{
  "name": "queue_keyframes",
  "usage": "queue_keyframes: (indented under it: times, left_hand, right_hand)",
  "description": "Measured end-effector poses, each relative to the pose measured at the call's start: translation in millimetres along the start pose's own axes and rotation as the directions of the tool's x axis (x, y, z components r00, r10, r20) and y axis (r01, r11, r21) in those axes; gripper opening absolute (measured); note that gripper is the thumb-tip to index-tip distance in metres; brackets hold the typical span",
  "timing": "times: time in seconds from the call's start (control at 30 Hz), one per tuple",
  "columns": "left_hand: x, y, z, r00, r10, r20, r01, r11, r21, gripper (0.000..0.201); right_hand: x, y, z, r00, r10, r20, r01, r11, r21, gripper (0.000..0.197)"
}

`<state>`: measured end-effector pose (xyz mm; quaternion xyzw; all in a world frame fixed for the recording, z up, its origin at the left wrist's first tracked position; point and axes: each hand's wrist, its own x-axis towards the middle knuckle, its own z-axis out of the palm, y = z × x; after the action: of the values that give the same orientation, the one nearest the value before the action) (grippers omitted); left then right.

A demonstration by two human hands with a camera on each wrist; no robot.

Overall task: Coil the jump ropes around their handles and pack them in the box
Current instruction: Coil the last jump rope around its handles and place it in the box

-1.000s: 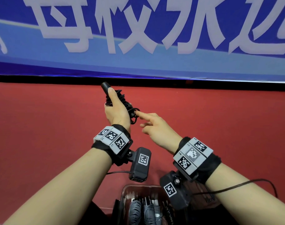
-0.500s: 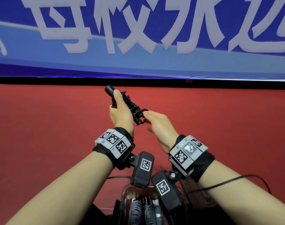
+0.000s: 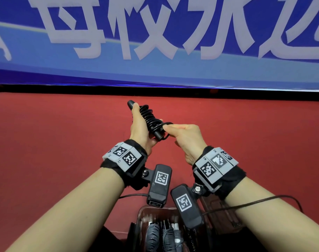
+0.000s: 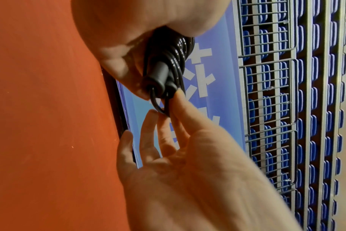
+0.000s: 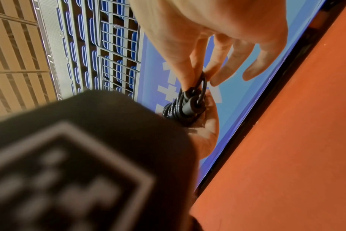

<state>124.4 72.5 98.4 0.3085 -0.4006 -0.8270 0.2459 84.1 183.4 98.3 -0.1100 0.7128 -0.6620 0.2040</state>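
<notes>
A black jump rope (image 3: 152,120) is coiled around its two handles and held up over the red floor. My left hand (image 3: 141,124) grips the bundle around its middle, with the thumb along the upper handle. The handle ends (image 4: 158,75) stick out below the left palm (image 4: 117,54). A short rope loop (image 4: 156,106) hangs from those ends. My right hand (image 3: 168,127) pinches this loop (image 5: 202,81) between thumb and forefinger, with its other fingers (image 5: 253,68) spread loosely.
A dark box (image 3: 142,213) stands at the bottom of the head view below my wrists, holding several coiled ropes (image 3: 153,235). Red floor (image 3: 55,151) stretches on all sides. A blue banner (image 3: 155,70) with white characters runs along the far edge.
My right hand went from pointing with a straight forefinger to pinching the rope loop at the handle ends. The left hand tilted the bundle and raised it slightly.
</notes>
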Motion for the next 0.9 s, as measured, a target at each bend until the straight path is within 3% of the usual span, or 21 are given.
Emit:
queue_keyframes:
  times: [0.17,0.3,0.37,0.43,0.53,0.63,0.77,0.9]
  left_hand:
    - [-0.3,0.0,-1.5,0.996,-0.068,0.053,0.071,0.996,-0.062,0.062]
    - [1.8,-3.1,-3.5,0.998,-0.051,-0.028,0.047,0.993,-0.107,0.066]
    - [3.0,-2.5,-1.8,0.998,0.016,-0.065,-0.022,0.994,-0.104,0.058]
    - [4.9,-0.1,-0.8,0.991,0.097,-0.093,-0.107,0.989,-0.102,0.052]
    - [7.0,4.3,-2.9,0.986,0.134,-0.101,-0.144,0.985,-0.095,0.047]
    - [6.0,5.0,-0.1,0.985,0.156,-0.071,-0.158,0.987,-0.027,0.045]
    - [7.0,3.3,3.7,0.962,0.244,-0.125,-0.232,0.967,0.105,0.038]
    - [7.4,-1.6,2.3,0.961,0.234,-0.150,-0.215,0.968,0.131,0.046]
  right_hand:
    - [0.0,1.4,-0.6,1.000,-0.029,0.007,0.029,0.998,-0.051,0.014]
    - [-1.0,4.0,-1.9,0.988,-0.151,-0.029,0.144,0.975,-0.169,0.010]
    - [-3.8,6.5,-0.6,0.957,-0.289,-0.013,0.272,0.914,-0.300,0.016]
    - [-5.1,13.6,2.6,0.906,-0.413,0.096,0.408,0.789,-0.459,0.029]
    - [-9.0,20.1,8.2,0.856,-0.455,0.246,0.510,0.666,-0.544,0.031]
    - [-11.3,19.2,8.1,0.858,-0.441,0.264,0.510,0.667,-0.543,0.022]
    - [-11.8,16.0,3.4,0.887,-0.359,0.292,0.462,0.706,-0.537,0.022]
    - [-5.6,11.1,-2.1,0.887,-0.438,0.142,0.453,0.773,-0.444,0.022]
